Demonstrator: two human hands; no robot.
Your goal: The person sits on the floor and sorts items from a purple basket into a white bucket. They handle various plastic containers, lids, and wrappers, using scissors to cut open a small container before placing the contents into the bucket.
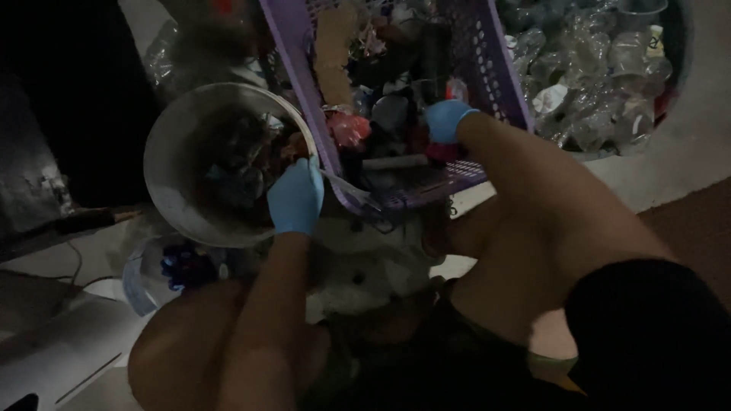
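Both our hands wear thin blue gloves. Our left hand grips the round metal bowl by its rim; our right hand reaches into the perforated purple plastic basket, but we cannot tell its grip.

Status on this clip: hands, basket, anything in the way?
Left gloved hand at the round metal bowl rim. Right gloved hand inside the purple plastic basket, among mixed scraps. Grip unclear; frame dark.

Basket top: purple basket runs off the upper edge.
Right fingertips: right hand fingers buried among basket contents.
Bowl contents: round bowl holds dark, blurred items; kinds indeterminable.
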